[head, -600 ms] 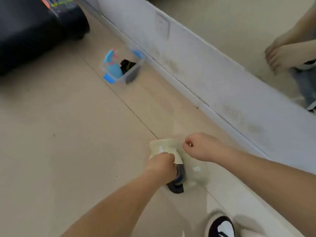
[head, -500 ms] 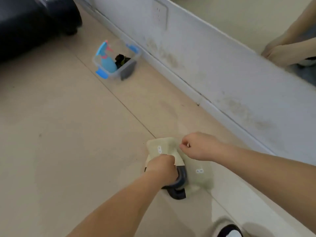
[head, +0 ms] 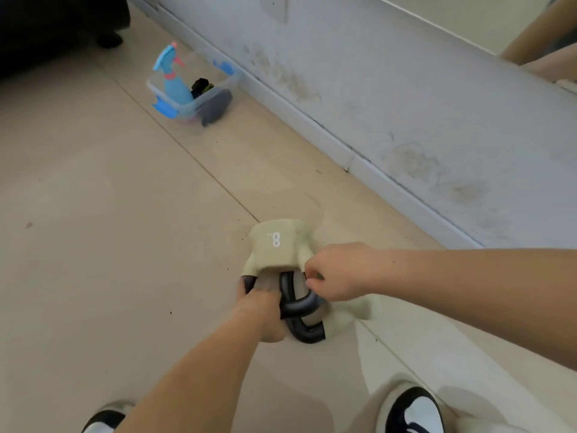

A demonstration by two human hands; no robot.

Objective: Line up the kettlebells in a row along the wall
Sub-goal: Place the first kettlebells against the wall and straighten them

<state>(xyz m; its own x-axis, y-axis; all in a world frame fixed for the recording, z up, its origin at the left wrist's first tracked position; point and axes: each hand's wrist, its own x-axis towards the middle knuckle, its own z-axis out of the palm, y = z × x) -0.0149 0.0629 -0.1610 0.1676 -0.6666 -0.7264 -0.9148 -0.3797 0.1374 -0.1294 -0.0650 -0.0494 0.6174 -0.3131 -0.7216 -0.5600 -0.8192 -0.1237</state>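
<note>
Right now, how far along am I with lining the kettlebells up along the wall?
Done: nothing is set against the wall yet. In hand: your left hand and right hand each grip a black handle of the two beige kettlebells, which are touching. Left: separate them and place them along the baseboard.

Spray bottle (head: 172, 79) in clear bin (head: 199, 103).

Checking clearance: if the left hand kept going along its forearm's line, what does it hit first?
Likely the beige soft kettlebell marked 8, directly ahead of the left hand, which already grips a black loop handle. Depth is unclear.
</note>
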